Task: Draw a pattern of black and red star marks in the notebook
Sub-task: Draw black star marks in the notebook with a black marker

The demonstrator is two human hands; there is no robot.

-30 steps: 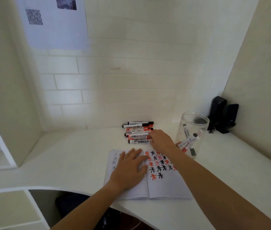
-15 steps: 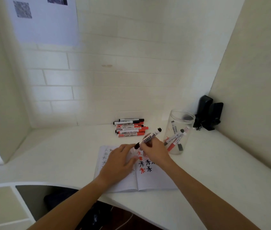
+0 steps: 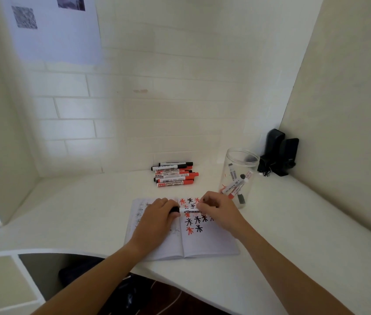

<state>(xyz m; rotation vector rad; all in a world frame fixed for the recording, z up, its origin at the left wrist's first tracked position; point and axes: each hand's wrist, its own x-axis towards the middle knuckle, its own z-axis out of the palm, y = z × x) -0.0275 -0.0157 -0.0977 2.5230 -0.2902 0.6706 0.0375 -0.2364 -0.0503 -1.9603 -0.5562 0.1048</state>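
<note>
Black-capped marker, lifted from the pile 1 second ago, now lies level over the open notebook. The left hand grips its black cap and the right hand grips the barrel, probably to uncap it for another black star. Just right of the notebook, a clear jar holds several markers.

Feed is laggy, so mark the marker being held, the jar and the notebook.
marker (image 3: 188,210), head view, white barrel between the hands
jar (image 3: 241,155), head view, clear rim
notebook (image 3: 212,243), head view, blank lower right page
</note>
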